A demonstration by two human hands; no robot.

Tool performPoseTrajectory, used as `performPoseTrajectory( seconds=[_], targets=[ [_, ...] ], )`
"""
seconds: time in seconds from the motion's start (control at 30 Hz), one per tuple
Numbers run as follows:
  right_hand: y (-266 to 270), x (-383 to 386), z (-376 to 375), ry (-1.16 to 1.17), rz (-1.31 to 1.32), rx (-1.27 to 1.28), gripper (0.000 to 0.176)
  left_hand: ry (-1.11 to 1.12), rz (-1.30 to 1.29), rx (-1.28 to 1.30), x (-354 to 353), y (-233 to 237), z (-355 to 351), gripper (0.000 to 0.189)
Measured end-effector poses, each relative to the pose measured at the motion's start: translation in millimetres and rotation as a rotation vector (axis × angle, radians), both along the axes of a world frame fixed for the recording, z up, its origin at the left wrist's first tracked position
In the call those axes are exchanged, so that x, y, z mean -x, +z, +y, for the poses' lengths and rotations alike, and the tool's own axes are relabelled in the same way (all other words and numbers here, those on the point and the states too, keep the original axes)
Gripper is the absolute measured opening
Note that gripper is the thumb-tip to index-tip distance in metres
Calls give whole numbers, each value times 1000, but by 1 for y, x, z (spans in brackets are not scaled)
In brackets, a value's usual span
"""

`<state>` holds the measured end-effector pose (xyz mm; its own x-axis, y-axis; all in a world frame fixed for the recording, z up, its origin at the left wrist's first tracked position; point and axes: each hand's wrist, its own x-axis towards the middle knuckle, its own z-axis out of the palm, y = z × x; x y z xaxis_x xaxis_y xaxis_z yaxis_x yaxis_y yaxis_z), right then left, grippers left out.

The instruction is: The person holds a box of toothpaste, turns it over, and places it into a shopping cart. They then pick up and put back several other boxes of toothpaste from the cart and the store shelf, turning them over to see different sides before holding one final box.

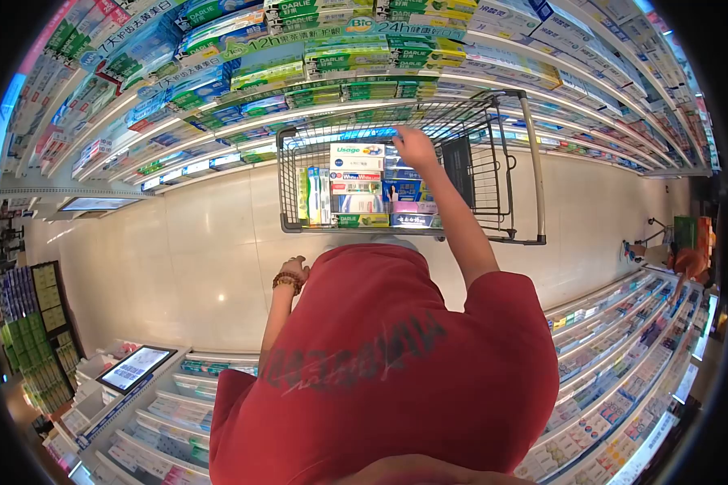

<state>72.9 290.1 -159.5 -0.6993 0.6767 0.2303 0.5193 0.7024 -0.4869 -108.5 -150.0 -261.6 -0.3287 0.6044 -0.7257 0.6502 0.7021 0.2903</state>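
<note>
A black wire shopping cart [287, 190] stands in front of me, with toothpaste boxes [356, 186] stacked in rows inside it. My right hand [415, 150] reaches over the cart, above the right-hand stack of mostly blue boxes [408, 190]. Its fingers are curled together, and a bit of blue shows at the fingertips; what they hold is hidden. Green and white boxes [314, 194] stand upright at the cart's left end. My left hand [297, 268] hangs beside my body with fingers loosely apart, holding nothing, a beaded bracelet [286, 280] on its wrist.
Beyond the cart rises a long shelf [315, 61] packed with toothpaste boxes. The cart's handle [534, 170] is on the right. Behind me are more product shelves [623, 356] and a tilted screen [136, 368]. Pale tiled floor [178, 250] lies between.
</note>
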Motion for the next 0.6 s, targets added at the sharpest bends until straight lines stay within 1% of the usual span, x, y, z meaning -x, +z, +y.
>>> performPoseTrajectory(
  seconds=[0.07, 0.1, 0.13, 0.2, 0.27, 0.37, 0.47, 0.57, 0.6],
  targets=[
    [64, 51, 38, 19, 224, -225, 23, 95, 37, -50, -4, 1, -2, 47],
    [97, 73, 51, 52, 370, -326, 24, 123, 38, -29, -6, 2, -4, 48],
    [111, 95, 75, 72, 333, -458, 25, 150, 35, -7, -8, 4, -5, 48],
    [148, 131, 100, 120, 423, -755, 25, 193, 38, 44, -15, 0, -11, 51],
    [166, 162, 125, 176, 454, -877, 33, 234, 40, 83, -21, -9, -21, 51],
    [199, 178, 116, 154, 188, -636, 41, 306, 28, 104, -30, -23, -44, 52],
    [203, 189, 121, 204, 248, -650, 41, 368, 25, 110, -32, -37, -63, 52],
    [203, 185, 131, 161, 227, -712, 42, 436, 15, 114, -37, -46, -85, 53],
    [204, 178, 139, 132, 275, -703, 44, 454, 11, 115, -38, -50, -90, 53]
  ],
)
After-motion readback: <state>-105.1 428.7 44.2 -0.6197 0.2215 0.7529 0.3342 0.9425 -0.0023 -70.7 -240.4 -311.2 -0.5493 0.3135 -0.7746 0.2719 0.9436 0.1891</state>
